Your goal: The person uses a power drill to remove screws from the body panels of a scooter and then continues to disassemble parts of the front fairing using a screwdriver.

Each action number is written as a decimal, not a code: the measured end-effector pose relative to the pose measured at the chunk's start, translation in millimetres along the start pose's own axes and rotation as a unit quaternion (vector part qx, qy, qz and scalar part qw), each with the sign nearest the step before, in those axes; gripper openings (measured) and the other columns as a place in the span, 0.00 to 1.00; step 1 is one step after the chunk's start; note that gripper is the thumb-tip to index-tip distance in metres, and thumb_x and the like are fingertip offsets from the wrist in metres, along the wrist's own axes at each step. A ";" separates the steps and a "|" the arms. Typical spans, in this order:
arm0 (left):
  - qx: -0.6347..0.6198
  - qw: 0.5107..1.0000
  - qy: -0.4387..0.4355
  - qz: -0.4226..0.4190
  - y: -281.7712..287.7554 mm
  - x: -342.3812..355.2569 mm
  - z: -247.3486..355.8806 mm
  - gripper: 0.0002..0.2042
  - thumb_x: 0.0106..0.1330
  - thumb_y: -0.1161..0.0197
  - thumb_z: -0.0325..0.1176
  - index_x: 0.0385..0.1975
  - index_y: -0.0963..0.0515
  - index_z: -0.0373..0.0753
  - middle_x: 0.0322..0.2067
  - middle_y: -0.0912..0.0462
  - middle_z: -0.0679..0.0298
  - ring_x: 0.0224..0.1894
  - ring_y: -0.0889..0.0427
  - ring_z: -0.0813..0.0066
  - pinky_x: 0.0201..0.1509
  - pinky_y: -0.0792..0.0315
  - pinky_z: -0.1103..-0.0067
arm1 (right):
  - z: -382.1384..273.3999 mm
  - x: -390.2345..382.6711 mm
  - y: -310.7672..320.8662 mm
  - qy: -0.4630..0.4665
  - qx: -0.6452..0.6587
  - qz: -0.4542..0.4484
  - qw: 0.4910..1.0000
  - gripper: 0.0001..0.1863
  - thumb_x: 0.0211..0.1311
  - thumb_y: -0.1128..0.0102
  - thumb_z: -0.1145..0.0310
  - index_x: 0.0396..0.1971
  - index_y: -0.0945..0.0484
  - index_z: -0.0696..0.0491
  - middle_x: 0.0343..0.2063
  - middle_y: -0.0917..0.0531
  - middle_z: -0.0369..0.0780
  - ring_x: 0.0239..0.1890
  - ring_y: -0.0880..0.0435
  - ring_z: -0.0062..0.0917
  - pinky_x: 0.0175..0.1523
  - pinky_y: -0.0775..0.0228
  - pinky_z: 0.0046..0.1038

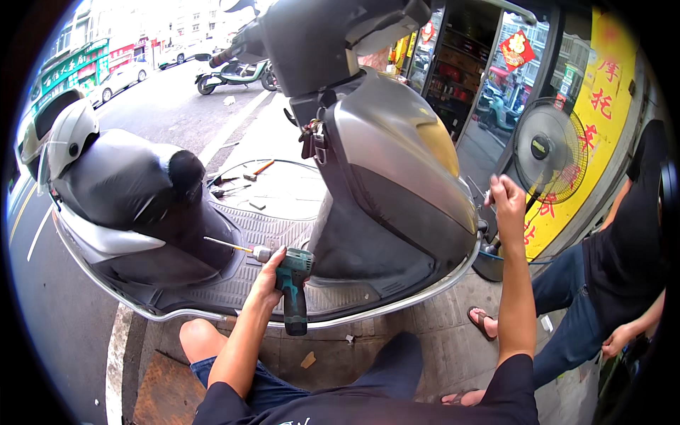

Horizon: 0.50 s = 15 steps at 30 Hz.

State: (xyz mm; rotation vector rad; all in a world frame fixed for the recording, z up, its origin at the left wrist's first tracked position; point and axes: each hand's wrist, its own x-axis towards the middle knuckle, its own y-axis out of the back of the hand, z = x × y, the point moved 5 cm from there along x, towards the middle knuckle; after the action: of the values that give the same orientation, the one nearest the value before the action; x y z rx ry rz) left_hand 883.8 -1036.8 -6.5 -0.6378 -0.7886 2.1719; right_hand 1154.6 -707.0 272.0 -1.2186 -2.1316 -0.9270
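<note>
In my left hand (266,281) is a teal-and-black cordless drill (293,285) with a long thin bit pointing left, held over the scooter's ribbed footboard (205,282). My right hand (507,197) is raised beside the front of the scooter, its fingers curled in. Whether anything small sits between those fingers is hard to make out. The grey-and-black scooter (397,142) stands side-on before me. On its footboard lie a hammer (261,169) with an orange handle and several small dark tools (225,190).
A white helmet (73,134) rests on the scooter's black seat (117,177). To the right stands a pedestal fan (549,149) by a yellow sign (610,92). A person (602,283) in dark clothes is close on my right. Behind are a shop doorway and a parked green scooter (237,75).
</note>
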 end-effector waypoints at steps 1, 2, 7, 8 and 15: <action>0.000 1.000 0.003 -0.005 0.1 0.3 -0.1 0.25 0.67 0.38 0.53 0.47 0.23 0.34 0.39 0.14 0.55 0.36 0.13 0.62 0.40 0.18 0.66 | -26.3 12.8 -11.8 0.042 0.014 -0.024 0.999 0.19 0.69 0.43 0.62 0.18 0.31 0.54 0.15 0.30 0.30 0.22 0.33 0.11 0.28 0.44 0.20; -0.001 1.000 0.005 -0.013 -2.2 -1.1 0.9 0.25 0.67 0.38 0.54 0.47 0.23 0.33 0.38 0.14 0.55 0.37 0.14 0.63 0.41 0.18 0.66 | -56.1 24.5 -25.7 0.077 -0.028 -0.078 0.994 0.16 0.70 0.45 0.65 0.22 0.31 0.55 0.19 0.27 0.32 0.25 0.30 0.13 0.33 0.39 0.20; -0.019 0.999 -0.001 -0.028 -17.9 -16.3 17.1 0.23 0.68 0.38 0.52 0.47 0.21 0.34 0.38 0.14 0.57 0.38 0.14 0.67 0.42 0.19 0.70 | -157.5 72.2 -121.4 0.296 -0.101 -0.181 0.933 0.12 0.64 0.40 0.65 0.35 0.23 0.61 0.32 0.22 0.37 0.36 0.25 0.20 0.44 0.33 0.24; -0.010 0.999 -0.017 -0.034 -23.8 -21.4 22.8 0.23 0.69 0.39 0.51 0.47 0.21 0.35 0.38 0.14 0.58 0.38 0.14 0.68 0.43 0.20 0.72 | -171.1 78.7 -136.8 0.318 -0.087 -0.186 0.926 0.13 0.64 0.40 0.64 0.36 0.22 0.60 0.33 0.21 0.37 0.36 0.25 0.20 0.45 0.33 0.23; 0.008 0.995 -0.098 0.004 -15.5 -38.6 38.1 0.18 0.68 0.35 0.46 0.47 0.20 0.38 0.39 0.14 0.64 0.40 0.15 0.75 0.45 0.21 0.76 | -178.3 93.1 -182.3 0.262 0.007 -0.302 0.917 0.17 0.70 0.48 0.61 0.35 0.18 0.60 0.29 0.17 0.39 0.36 0.20 0.21 0.47 0.31 0.24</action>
State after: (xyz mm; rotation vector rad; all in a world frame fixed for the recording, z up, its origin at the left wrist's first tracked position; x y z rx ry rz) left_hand 890.2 -1070.7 38.1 -0.4236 -0.8712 2.2700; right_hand 967.8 -860.5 395.4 -0.2162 -2.0586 -1.3064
